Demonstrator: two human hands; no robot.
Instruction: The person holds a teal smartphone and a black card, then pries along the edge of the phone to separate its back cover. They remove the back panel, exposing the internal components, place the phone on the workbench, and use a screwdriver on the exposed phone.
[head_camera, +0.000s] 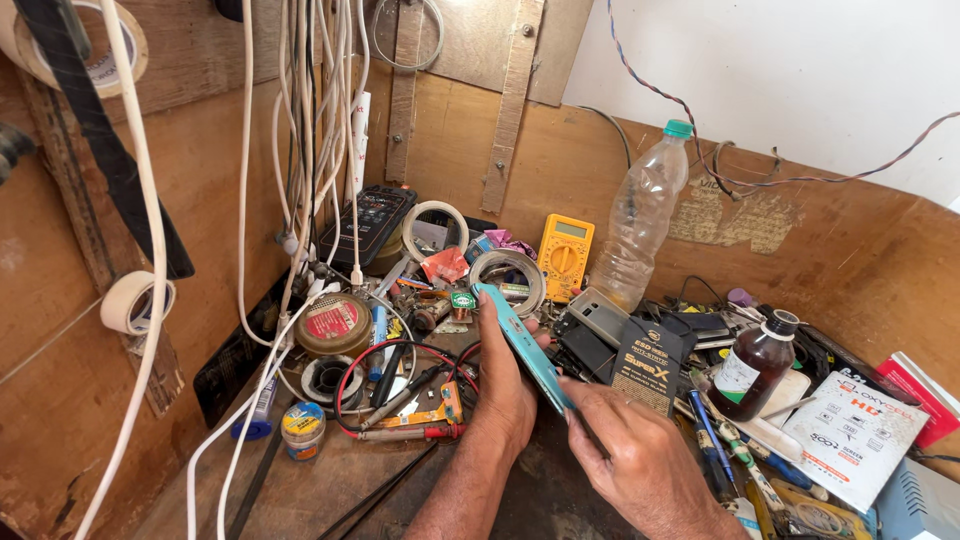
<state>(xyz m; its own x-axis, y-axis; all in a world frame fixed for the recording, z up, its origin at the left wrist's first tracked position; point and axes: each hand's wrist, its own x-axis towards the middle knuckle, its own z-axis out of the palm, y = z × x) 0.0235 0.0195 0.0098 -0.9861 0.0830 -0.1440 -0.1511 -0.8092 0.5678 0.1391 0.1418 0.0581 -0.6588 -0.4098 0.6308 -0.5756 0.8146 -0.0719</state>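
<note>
A messy wooden bench (330, 490) is seen. A thin blue phone (522, 343) is held on edge between both hands, slanting away. The left hand (503, 385) is wrapped round it; its near end is pinched by the right hand (640, 455).

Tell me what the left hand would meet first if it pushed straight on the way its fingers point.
The left hand, holding the teal phone, points up toward the back wall. First in that line is likely the small green-topped part, then the tape roll; depth is uncertain.
</note>
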